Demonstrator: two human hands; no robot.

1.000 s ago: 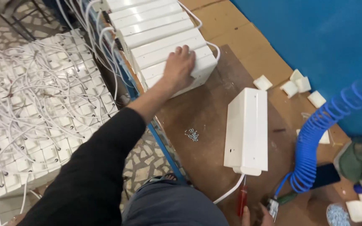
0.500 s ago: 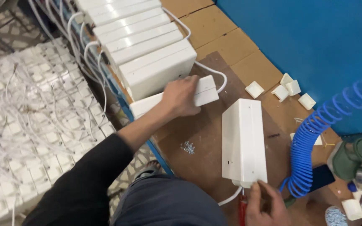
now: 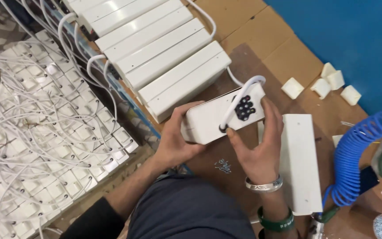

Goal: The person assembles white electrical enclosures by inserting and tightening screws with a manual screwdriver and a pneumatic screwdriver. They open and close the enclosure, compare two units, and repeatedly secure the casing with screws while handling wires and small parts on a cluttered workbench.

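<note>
Head view, looking down over a workbench. On the far left, a heap of small white plastic boxes tangled in thin white cords [image 3: 40, 146] is lying below the bench edge. Next to it, along the top, a row of long white rectangular housings [image 3: 155, 53] is sitting side by side on the brown board bench top [image 3: 226, 186]. In the middle, the person is holding up a long white rectangular plastic unit with a looped white cord and a dark cluster of holes on its face [image 3: 224, 115]. The left hand [image 3: 175, 139] is gripping its near left end, fingers wrapped around the edge. The right hand [image 3: 257, 146] is cupping its right end, thumb pressing beside the cord's entry. A little pile of small silver screws [image 3: 222, 166] is lying on the board just below the hands. Further right, a flat white rectangular cover plate [image 3: 299, 163] is resting on the bench, then several small white plastic caps [image 3: 328, 84], and a coiled blue air hose [image 3: 354, 155].
</note>
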